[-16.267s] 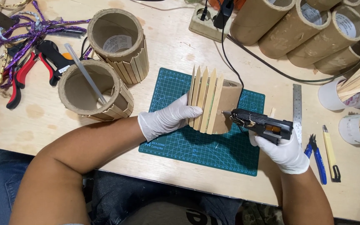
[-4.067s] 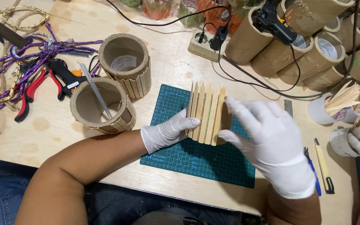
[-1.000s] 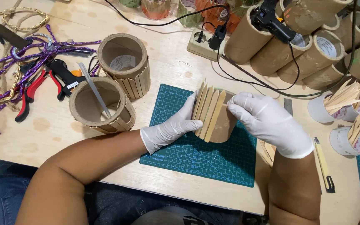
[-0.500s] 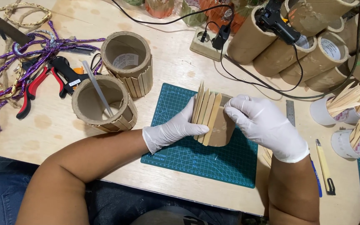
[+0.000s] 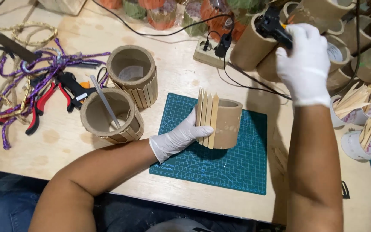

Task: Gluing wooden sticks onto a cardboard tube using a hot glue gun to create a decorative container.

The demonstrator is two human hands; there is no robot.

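Two white-gloved hands are seen at separate spots. A short brown cardboard tube (image 5: 228, 124) clad with pale wooden sticks (image 5: 207, 118) lies on the green cutting mat (image 5: 237, 167), its long axis level, its opening turned away toward the far right. It is steadied by the left hand (image 5: 179, 137), fingers pressed together on the sticks. A black glue gun (image 5: 273, 28) is clasped by the right hand (image 5: 303, 64), fingers curled around it.

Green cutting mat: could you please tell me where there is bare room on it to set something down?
The green cutting mat is bare along its near and right parts, beside the brown cardboard tube under the left hand. Its far-left part is crowded.
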